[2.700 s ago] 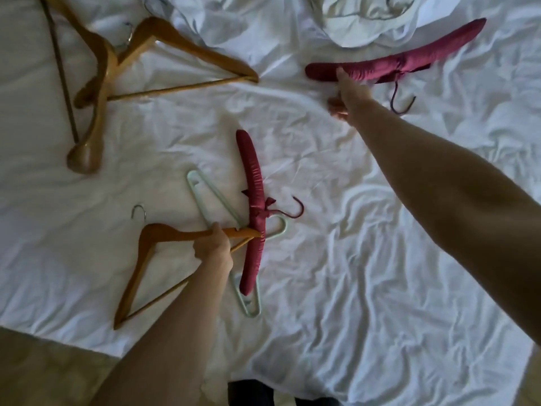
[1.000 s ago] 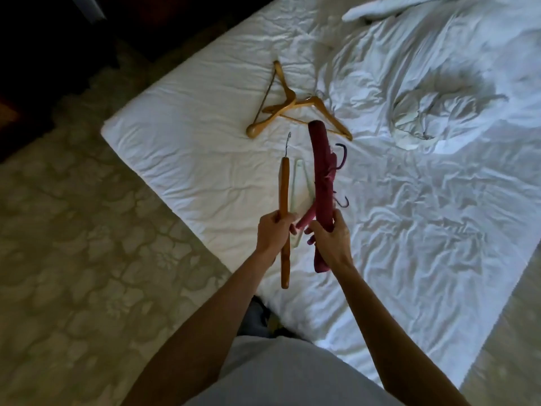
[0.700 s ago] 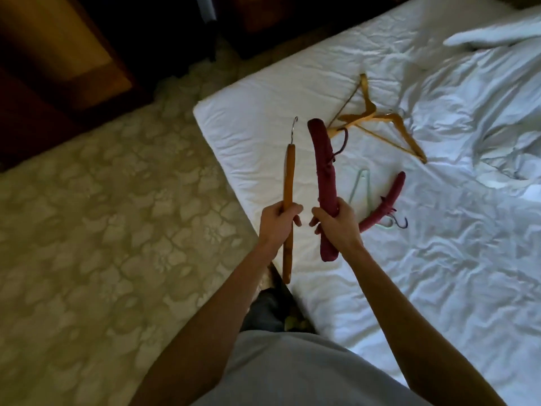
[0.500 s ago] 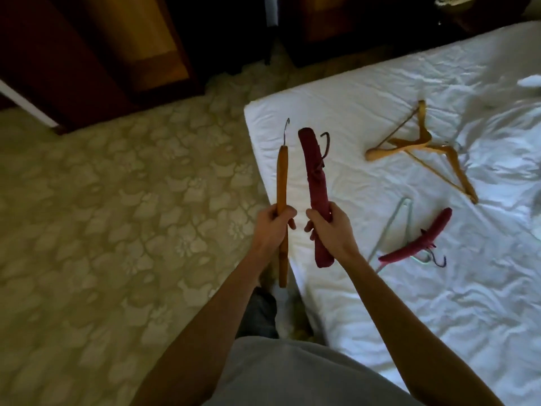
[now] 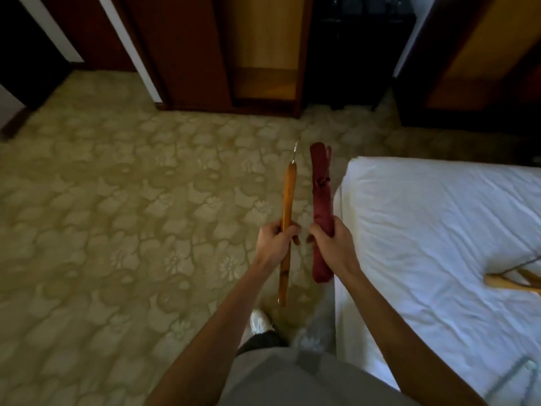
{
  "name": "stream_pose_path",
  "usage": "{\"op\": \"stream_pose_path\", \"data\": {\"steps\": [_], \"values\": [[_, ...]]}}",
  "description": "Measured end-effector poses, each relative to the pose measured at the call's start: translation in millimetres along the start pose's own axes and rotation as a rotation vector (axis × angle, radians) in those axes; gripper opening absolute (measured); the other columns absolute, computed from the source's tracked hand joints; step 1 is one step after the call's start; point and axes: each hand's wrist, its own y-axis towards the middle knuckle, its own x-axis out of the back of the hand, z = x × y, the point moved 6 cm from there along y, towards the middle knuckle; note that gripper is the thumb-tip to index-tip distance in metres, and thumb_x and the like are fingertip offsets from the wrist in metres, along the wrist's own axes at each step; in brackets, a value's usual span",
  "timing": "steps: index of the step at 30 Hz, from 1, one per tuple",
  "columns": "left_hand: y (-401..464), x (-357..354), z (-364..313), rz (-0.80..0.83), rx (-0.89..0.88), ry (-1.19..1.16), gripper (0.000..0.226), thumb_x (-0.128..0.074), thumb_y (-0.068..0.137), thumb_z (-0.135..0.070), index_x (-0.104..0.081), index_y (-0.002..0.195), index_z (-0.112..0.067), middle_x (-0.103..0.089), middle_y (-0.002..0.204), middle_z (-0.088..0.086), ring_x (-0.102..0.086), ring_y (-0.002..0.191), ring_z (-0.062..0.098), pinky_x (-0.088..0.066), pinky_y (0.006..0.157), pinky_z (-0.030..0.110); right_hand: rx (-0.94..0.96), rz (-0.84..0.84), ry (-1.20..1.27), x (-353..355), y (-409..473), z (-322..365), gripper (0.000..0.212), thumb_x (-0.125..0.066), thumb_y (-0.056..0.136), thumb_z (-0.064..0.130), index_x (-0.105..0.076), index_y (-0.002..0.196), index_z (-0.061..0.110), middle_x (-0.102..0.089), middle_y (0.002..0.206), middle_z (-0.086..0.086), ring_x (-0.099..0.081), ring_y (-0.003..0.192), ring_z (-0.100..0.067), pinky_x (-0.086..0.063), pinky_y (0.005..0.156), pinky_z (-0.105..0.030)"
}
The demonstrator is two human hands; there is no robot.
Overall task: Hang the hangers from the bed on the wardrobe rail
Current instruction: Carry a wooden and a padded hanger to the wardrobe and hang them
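My left hand grips a wooden hanger seen edge-on, its metal hook pointing away from me. Beside it my right hand grips a dark red padded hanger, also edge-on. Both hangers are held upright over the carpet, just left of the bed. Another wooden hanger lies on the white sheet at the right edge of the view. A dark wooden wardrobe with an open compartment stands ahead; its rail is out of view.
Patterned beige carpet covers the floor between me and the wardrobe. The bed's corner sits just right of my hands. My white shoe shows below. Dark furniture stands at the back right, and a doorway frame at the back left.
My view has turned left from the bed toward the wardrobe. Both hands still hold their hangers, carried off the bed and over the carpet. The hangers left on the bed slid out right.
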Motion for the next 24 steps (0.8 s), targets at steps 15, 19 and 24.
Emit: {"op": "stream_pose_path", "data": {"steps": [15, 19, 24], "values": [[316.4, 88.2, -129.5, 0.007, 0.026, -0.179, 0.017, -0.068, 0.086, -0.022, -0.077, 0.090, -0.008, -0.071, 0.073, 0.007, -0.067, 0.071, 0.021, -0.054, 0.072, 0.040, 0.030, 0.165, 0.158, -120.1, 278.1, 176.3, 0.025, -0.070, 0.093, 0.028, -0.060, 0.115, 0.021, -0.075, 0.087, -0.001, -0.071, 0.068, -0.011, -0.055, 0.059, -0.020], [424.7, 95.1, -180.2, -0.022, -0.005, -0.185, 0.015, -0.069, 0.086, -0.020, -0.078, 0.089, -0.008, -0.071, 0.072, 0.007, -0.068, 0.073, 0.022, -0.057, 0.081, 0.048, 0.071, 0.136, 0.177, -140.8, 386.0, 222.4, 0.026, -0.072, 0.091, 0.028, -0.062, 0.113, 0.018, -0.076, 0.088, -0.003, -0.072, 0.068, -0.010, -0.055, 0.058, -0.022], [553.2, 121.2, -269.5, -0.076, -0.031, -0.183, 0.015, -0.067, 0.091, -0.018, -0.076, 0.087, -0.008, -0.066, 0.067, 0.001, -0.059, 0.062, 0.007, -0.046, 0.066, 0.029, 0.095, 0.153, 0.195, -166.8, 524.2, 304.2, 0.028, -0.073, 0.090, 0.030, -0.063, 0.114, 0.019, -0.076, 0.085, 0.001, -0.073, 0.073, -0.011, -0.059, 0.072, -0.035]]}}
